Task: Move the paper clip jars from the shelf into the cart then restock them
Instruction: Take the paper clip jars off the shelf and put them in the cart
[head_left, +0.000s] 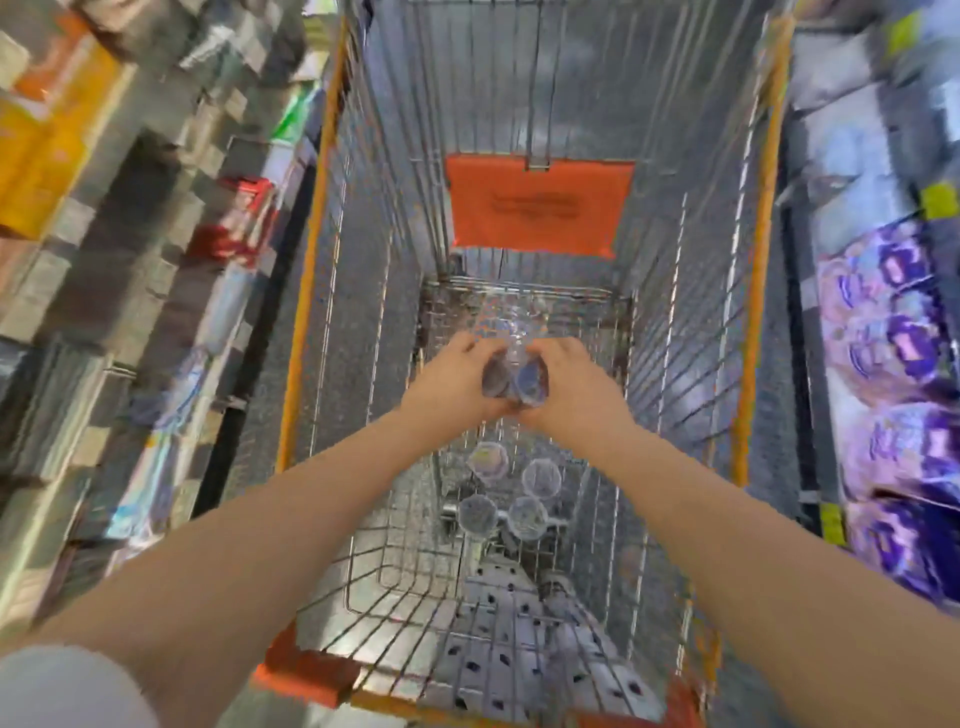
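Hands grip two jars above four loose jars.

Wire cart with an orange-yellow rim is standing in the aisle, seen from above. Four paper clip jars are sitting on its mesh floor toward the near end, round tops facing up. They are grouping loosely two by two; blur is hiding whether neighbours are touching. An orange flap is hanging against the cart's far wall. The left shelf is carrying boxes just beside the cart. The right shelf is carrying purple packs.
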